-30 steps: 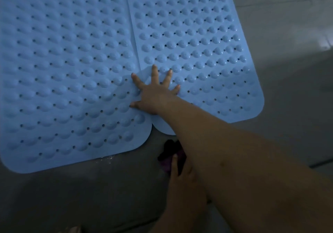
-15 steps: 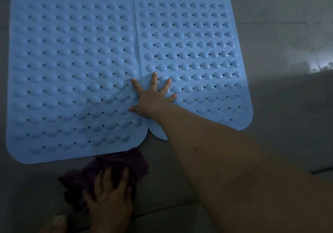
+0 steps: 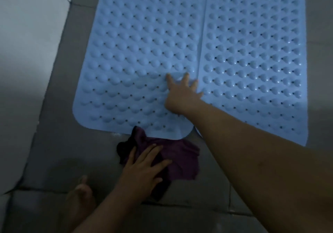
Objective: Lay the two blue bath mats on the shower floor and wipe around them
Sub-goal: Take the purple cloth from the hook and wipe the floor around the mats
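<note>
Two blue bath mats, left mat [image 3: 144,52] and right mat [image 3: 252,52], lie touching side by side on the grey shower floor [image 3: 59,142]. The right hand [image 3: 182,95] presses flat, fingers spread, at their seam. At 6 o'clock of the left mat, the left hand [image 3: 144,169] rests flat, grip open, on a purple cloth [image 3: 180,160].

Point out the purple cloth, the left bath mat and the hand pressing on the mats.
purple cloth [image 3: 182,158]: head view, bare middle of the fabric.
left bath mat [image 3: 140,52]: head view, bumpy centre.
right hand [image 3: 182,96]: head view, back of the hand.
</note>
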